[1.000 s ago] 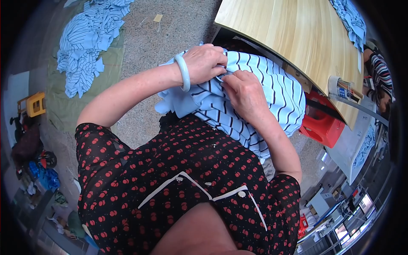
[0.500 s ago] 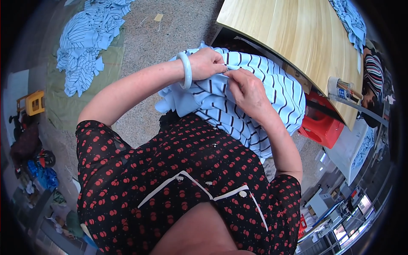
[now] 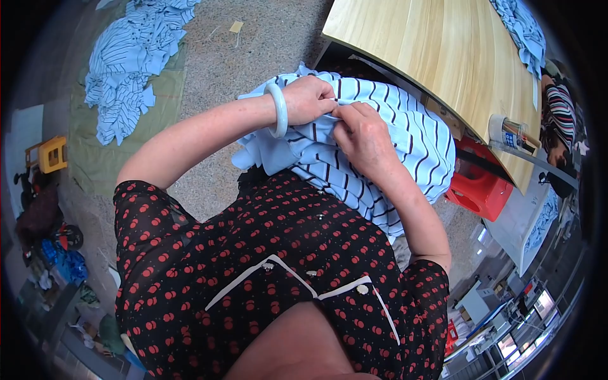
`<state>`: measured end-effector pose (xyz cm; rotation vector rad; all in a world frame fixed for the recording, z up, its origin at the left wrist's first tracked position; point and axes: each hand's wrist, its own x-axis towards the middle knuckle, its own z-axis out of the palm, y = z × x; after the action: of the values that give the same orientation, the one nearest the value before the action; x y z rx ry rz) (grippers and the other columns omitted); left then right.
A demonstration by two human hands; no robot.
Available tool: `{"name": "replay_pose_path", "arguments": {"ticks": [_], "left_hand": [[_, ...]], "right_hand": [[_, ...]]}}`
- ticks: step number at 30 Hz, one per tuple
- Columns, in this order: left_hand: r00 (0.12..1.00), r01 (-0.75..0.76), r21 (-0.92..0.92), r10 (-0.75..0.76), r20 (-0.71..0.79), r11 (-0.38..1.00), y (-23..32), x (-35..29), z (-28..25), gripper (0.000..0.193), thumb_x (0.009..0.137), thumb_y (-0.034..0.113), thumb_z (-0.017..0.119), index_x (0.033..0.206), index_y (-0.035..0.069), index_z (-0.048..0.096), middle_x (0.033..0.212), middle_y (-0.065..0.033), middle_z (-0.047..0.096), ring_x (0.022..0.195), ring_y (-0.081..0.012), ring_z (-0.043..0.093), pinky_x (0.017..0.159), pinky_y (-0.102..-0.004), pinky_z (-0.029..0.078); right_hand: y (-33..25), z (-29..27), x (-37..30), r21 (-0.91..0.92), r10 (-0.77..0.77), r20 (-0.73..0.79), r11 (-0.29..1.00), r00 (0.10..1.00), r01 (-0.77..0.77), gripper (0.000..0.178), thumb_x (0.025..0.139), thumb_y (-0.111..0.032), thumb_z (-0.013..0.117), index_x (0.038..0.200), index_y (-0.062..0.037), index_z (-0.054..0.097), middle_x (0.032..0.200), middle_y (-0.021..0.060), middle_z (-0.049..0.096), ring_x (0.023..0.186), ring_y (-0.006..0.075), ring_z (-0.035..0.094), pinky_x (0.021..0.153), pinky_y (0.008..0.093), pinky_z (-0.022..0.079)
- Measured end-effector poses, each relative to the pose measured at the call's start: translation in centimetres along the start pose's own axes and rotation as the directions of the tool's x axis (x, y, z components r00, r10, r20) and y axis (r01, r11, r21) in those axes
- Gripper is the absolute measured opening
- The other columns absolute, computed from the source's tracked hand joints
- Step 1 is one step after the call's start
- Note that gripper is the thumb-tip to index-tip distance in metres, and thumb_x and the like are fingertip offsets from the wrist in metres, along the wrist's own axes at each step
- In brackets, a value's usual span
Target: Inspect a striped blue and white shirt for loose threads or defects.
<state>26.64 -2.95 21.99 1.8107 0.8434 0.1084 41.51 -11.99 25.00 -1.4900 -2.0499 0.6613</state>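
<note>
A light blue garment with dark stripes (image 3: 415, 130) lies bunched across my lap. At its upper middle, my left hand (image 3: 306, 99) is closed in a pinch on the cloth, knuckles up. Close on its right, my right hand (image 3: 364, 136) pinches the same fold, thumb against curled fingers. The fingertips of both hands almost meet. Whether anything small sits between them is hidden. A pale bangle (image 3: 277, 111) circles my left wrist.
A wooden table (image 3: 437, 44) stands at the upper right, with a clear cup of tools (image 3: 510, 134) at its edge. A red stool (image 3: 484, 193) is beneath. More striped garments (image 3: 133, 63) lie on a green cloth at left. Another person in a striped top (image 3: 558, 104) is at far right.
My right hand has turned slightly and its fingers have curled closer to the fold. My left hand has shifted a little; both still grip the cloth.
</note>
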Motion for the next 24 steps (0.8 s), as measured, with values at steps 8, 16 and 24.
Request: {"name": "replay_pose_path", "arguments": {"ticks": [8,16,24], "left_hand": [[0.993,0.107,-0.094,-0.111,-0.037,0.990,1.2,-0.6,0.2,0.022,0.075,0.021,0.056,0.071,0.000,0.059,0.063,-0.0124,0.058,0.059,-0.0167,0.054,0.055,-0.0312,0.042],[0.985,0.156,-0.220,-0.168,-0.038,0.963,0.9,-0.8,0.6,0.023,0.076,0.022,0.056,0.068,0.000,0.057,0.058,-0.0058,0.053,0.055,-0.0117,0.048,0.051,-0.0289,0.039],[0.988,0.091,-0.169,-0.110,-0.108,0.982,0.6,-0.8,1.0,0.025,0.077,0.023,0.055,0.068,-0.001,0.056,0.059,-0.0109,0.055,0.057,-0.0184,0.052,0.053,-0.0321,0.040]], "right_hand": [[-0.1,0.4,0.2,-0.002,0.101,-0.162,0.995,0.982,-0.103,0.008,0.067,-0.001,0.055,0.075,-0.0002,0.056,0.069,0.0139,0.056,0.068,0.0288,0.055,0.064,0.0371,0.044],[-0.2,-0.2,0.1,-0.049,0.119,-0.096,0.991,0.988,-0.124,0.011,0.069,-0.002,0.057,0.080,-0.0008,0.059,0.075,0.0145,0.059,0.072,0.0287,0.058,0.065,0.0354,0.047],[0.3,0.3,-0.3,-0.119,0.044,-0.203,0.991,0.978,-0.069,0.014,0.070,-0.004,0.061,0.084,-0.0025,0.060,0.075,0.0128,0.059,0.073,0.0281,0.057,0.066,0.0354,0.045]]}}
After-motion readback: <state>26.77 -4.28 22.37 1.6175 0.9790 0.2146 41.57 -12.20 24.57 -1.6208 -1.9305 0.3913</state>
